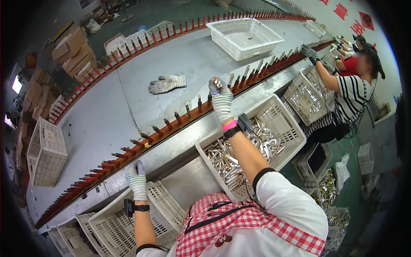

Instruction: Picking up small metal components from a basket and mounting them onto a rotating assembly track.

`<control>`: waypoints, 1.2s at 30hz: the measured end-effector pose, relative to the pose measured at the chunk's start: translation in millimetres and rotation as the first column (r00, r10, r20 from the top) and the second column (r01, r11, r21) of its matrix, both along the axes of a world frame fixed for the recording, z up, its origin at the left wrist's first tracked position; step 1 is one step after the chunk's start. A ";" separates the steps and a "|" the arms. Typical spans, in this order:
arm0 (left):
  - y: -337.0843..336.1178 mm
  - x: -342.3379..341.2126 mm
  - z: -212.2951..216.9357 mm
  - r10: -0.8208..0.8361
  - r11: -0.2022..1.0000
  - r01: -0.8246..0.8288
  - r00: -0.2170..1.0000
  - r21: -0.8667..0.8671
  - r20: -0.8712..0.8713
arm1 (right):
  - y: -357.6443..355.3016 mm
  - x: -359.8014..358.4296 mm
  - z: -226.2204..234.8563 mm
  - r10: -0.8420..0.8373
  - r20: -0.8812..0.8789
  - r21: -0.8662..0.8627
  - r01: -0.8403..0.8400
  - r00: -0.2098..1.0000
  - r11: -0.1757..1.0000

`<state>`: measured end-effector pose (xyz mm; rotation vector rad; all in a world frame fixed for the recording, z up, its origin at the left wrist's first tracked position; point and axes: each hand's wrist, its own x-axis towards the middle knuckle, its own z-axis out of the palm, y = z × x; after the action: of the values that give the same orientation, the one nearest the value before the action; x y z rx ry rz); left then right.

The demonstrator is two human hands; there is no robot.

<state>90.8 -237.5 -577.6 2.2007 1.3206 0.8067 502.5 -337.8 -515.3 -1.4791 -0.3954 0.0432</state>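
My right hand (221, 100), in a striped glove, is raised over the peg rail (171, 125) and pinches a few shiny metal tubes (218, 82) at its fingertips. The rail carries a long row of red-brown pegs; those just right of my hand wear silver tubes (246, 73), while the ones to its left are mostly bare. My left hand (137, 180), also gloved, rests on the steel ledge below the rail with nothing in it. A white basket of silver tubes (274, 112) sits under my right forearm.
An empty white basket (112, 222) lies below my left hand. A loose glove (167, 83) and a white basket (244, 37) lie on the grey table. A co-worker (351, 92) loads pegs at the right, with baskets around. Cardboard boxes (75, 53) stack up at the left.
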 end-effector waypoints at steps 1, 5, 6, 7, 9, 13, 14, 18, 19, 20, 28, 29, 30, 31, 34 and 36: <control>-0.5 1.8 1.2 -0.002 1.000 0.002 1.000 -0.001 0.002 | -11.3 -13.6 28.5 -0.054 0.016 0.004 0.054 0.998 0.999; 3.5 3.2 -1.1 -0.027 0.996 0.025 1.000 0.090 0.016 | -17.1 36.7 0.1 -0.235 -0.053 0.424 0.234 0.971 0.875; 3.9 5.8 -2.0 -0.026 0.998 0.027 1.000 0.057 -0.004 | -12.9 47.2 -16.7 -0.178 -0.040 0.436 0.177 0.983 0.882; 5.3 12.5 -2.2 -0.037 0.999 0.038 0.999 0.021 -0.026 | -15.8 65.0 -37.6 -0.163 0.047 0.064 0.160 0.985 0.985; 2.7 19.1 -0.7 -0.059 0.998 0.059 0.998 0.032 0.009 | -13.1 79.6 -47.4 -0.169 0.085 -0.100 0.178 0.982 0.979; 6.1 9.1 -7.2 -0.034 0.999 0.034 0.999 0.039 -0.006 | -9.0 62.3 -5.4 0.152 -0.150 0.708 -0.001 0.977 0.706; 5.9 3.7 -9.7 -0.022 0.999 0.022 1.000 0.032 -0.017 | -22.1 41.8 20.6 0.129 -0.003 0.569 -0.104 0.992 0.816; 4.1 7.1 -2.8 -0.027 1.000 0.026 0.998 0.013 0.062 | -122.2 -5.9 92.1 0.544 0.146 -0.267 -0.497 0.826 0.826; 4.7 7.4 -3.6 -0.041 0.999 0.039 0.997 0.022 0.068 | -142.2 -5.1 80.6 0.743 -0.043 -0.350 -0.707 0.668 0.615; 6.5 7.0 -5.5 -0.047 0.997 0.045 0.998 0.059 0.043 | -156.6 -7.1 69.1 0.859 -0.248 -0.369 -0.863 0.448 0.344; 8.0 1.8 -3.4 -0.022 0.998 0.024 0.999 0.065 -0.036 | -80.5 21.5 -12.4 0.239 0.171 -0.238 -0.196 0.956 0.951; 9.6 -4.9 -5.7 -0.010 0.997 0.013 0.999 0.073 -0.038 | -54.7 13.9 -12.9 0.212 0.133 -0.143 -0.193 0.968 0.971; 11.0 3.6 -9.1 -0.041 0.997 0.041 0.999 0.067 -0.004 | -42.8 28.3 -31.8 0.162 0.176 -0.144 -0.138 0.971 0.980; 9.6 9.1 -9.9 -0.060 0.997 0.058 0.998 0.059 0.026 | -26.1 36.3 -45.5 0.191 0.070 -0.019 -0.190 0.979 0.982; 9.1 -13.7 -14.8 -0.030 0.999 0.029 0.999 0.028 0.025 | 10.5 -1.7 -15.4 0.150 0.011 -0.279 -0.141 0.989 0.950; 15.9 -21.8 -19.0 0.003 1.000 -0.003 1.000 0.007 -0.004 | 15.8 -24.1 0.6 0.165 0.224 0.184 -0.208 0.961 0.961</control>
<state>69.0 -221.6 -596.5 2.2073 1.3250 0.8093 478.4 -322.0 -514.6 -1.2405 -0.6893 -0.0006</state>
